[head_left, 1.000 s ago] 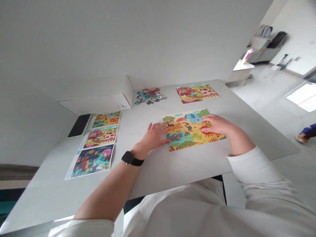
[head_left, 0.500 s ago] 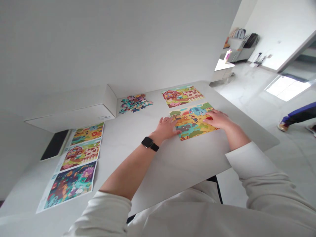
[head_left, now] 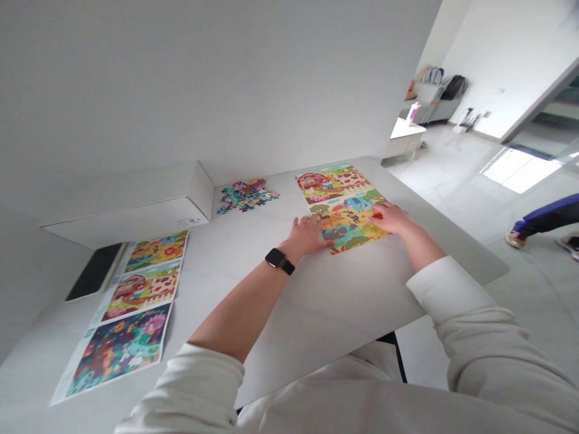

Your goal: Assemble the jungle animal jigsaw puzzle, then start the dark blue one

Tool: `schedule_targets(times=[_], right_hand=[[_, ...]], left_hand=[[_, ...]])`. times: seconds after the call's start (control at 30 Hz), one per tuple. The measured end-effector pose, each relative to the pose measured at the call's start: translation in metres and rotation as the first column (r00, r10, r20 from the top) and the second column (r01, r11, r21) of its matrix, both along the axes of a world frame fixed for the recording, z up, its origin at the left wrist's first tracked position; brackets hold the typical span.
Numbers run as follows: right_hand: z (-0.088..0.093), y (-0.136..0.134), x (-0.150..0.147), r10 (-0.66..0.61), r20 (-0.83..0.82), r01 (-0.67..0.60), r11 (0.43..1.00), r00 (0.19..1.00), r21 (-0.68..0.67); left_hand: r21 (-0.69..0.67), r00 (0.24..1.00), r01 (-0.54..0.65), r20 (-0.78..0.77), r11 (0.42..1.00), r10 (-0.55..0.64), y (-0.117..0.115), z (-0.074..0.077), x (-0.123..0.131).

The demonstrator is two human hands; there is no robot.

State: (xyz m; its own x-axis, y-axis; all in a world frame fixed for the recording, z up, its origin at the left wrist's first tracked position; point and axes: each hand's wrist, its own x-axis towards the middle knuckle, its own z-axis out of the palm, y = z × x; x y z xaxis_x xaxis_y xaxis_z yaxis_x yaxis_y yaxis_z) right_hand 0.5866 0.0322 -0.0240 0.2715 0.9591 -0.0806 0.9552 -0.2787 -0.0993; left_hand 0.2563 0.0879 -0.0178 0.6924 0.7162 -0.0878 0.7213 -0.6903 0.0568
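A finished savanna puzzle [head_left: 350, 222] lies flat on the white table [head_left: 316, 301], its far edge touching a finished farm puzzle [head_left: 332, 181]. My left hand [head_left: 307, 235], with a black watch [head_left: 279, 260] on its wrist, rests flat with fingers spread on the savanna puzzle's left edge. Fingers flat, my right hand [head_left: 389, 218] presses on the same puzzle's right side. Neither hand holds anything.
A heap of loose puzzle pieces [head_left: 244, 195] lies at the back beside a white box [head_left: 131, 205]. A sheet of three reference pictures [head_left: 129, 307] and a black phone [head_left: 94, 272] sit at the left. Another person's leg and shoe [head_left: 540, 222] show on the floor at right.
Both hands have slid the savanna puzzle away from me until it meets the farm puzzle. The camera has swung left and lower.
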Motion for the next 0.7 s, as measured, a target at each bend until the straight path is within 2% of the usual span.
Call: schedule_targets(times=[0.47,0.7], right_hand=[[-0.003,0.031,0.002,0.021,-0.017,-0.020,0.998,1.000,0.066],[-0.006,0.031,0.001,0.015,-0.020,-0.014,0.997,1.000,0.075]], left_hand=[[0.024,0.999,0.006,0.037,1.000,-0.007,0.032,-0.001,0.002],[0.010,1.000,0.010,0.028,1.000,-0.010,0.036,-0.003,0.002]])
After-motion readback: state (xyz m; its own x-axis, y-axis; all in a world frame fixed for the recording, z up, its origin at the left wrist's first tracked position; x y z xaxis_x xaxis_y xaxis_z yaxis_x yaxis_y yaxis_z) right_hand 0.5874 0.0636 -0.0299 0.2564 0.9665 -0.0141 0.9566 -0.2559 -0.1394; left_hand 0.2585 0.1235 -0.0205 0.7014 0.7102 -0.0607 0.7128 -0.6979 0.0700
